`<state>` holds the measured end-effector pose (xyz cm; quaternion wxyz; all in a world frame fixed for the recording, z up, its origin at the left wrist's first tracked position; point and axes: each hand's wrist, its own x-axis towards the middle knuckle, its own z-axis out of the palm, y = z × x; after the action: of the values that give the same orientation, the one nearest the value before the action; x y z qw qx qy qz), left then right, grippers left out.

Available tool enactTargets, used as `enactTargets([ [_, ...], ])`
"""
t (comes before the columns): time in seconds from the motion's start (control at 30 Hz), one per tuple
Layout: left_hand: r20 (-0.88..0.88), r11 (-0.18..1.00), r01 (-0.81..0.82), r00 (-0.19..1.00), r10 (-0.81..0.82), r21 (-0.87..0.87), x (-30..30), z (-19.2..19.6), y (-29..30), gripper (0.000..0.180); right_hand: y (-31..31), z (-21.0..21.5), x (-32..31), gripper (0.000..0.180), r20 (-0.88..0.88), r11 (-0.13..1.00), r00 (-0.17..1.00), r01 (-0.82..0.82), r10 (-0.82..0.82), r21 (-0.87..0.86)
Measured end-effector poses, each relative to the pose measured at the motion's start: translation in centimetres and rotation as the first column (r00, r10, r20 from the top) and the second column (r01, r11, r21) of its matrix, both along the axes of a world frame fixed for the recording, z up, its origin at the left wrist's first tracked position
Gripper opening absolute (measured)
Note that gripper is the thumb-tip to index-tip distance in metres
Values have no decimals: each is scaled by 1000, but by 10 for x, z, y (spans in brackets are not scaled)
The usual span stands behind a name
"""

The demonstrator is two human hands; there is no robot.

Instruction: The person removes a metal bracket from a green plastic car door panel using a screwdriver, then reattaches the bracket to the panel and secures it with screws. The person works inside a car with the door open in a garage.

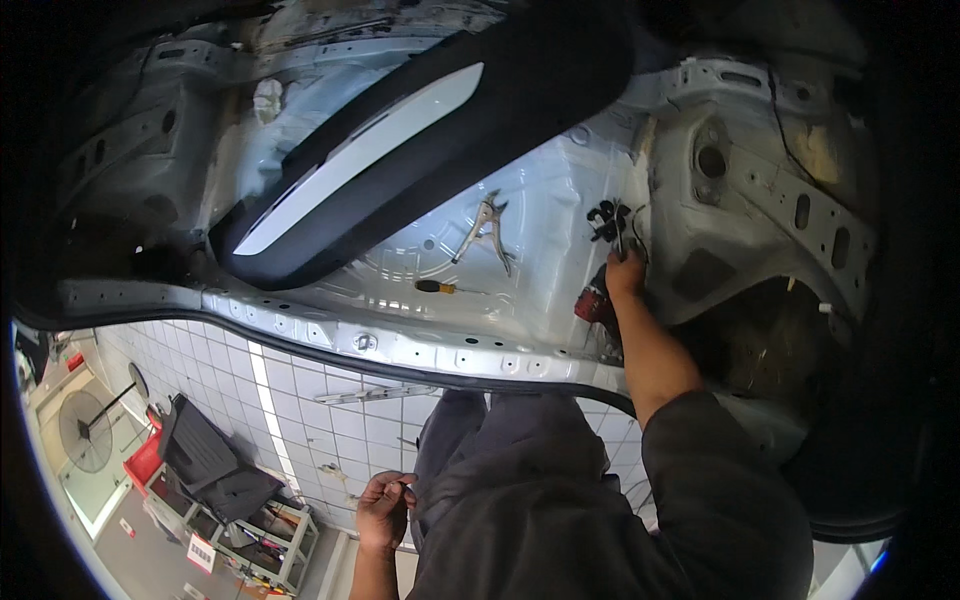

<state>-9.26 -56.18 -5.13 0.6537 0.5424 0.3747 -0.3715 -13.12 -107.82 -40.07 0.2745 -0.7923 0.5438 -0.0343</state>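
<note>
My right hand [627, 275] reaches into the bare metal trunk well of a car body. Its fingers are closed on something slim, mostly hidden, beside a cluster of black plastic clips [606, 220]. Just below that hand lies a red and black object [594, 304], perhaps a tool, partly covered by my forearm. Down by my hip, outside the car, my left hand [384, 510] is closed in a pinch; a small dark bit shows at the fingertips, too small to name. Locking pliers [487, 232] and a screwdriver with a yellow and black handle [436, 287] rest on the trunk floor.
A long black trim panel with a white strip [370, 155] slants across the trunk. The sill [420, 350] with its black seal runs between me and the well. At the lower left stand a cart [290, 545] with tools, a dark plastic panel [210, 460] and a fan [86, 430].
</note>
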Motion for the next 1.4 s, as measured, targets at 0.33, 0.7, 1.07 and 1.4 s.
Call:
enactTargets([
  [0.33, -45, 998, -19, 999, 17, -55, 8, -1, 14, 14, 77, 5, 13, 33, -132, 904, 922, -315, 364, 291],
  [0.7, 48, 954, 231, 973, -226, -192, 49, -30, 34, 17, 173, 114, 3, 38, -11, 784, 944, -268, 330, 561],
  [1.07, 68, 827, 511, 857, -511, -233, 90, -43, 64, 43, 345, 308, 6, 58, 405, 444, 701, -697, 587, 563],
  [1.4, -12, 963, -28, 1000, 26, -268, 110, -35, 123, 37, 433, 365, 94, 53, 546, 159, 479, -833, 687, 531],
])
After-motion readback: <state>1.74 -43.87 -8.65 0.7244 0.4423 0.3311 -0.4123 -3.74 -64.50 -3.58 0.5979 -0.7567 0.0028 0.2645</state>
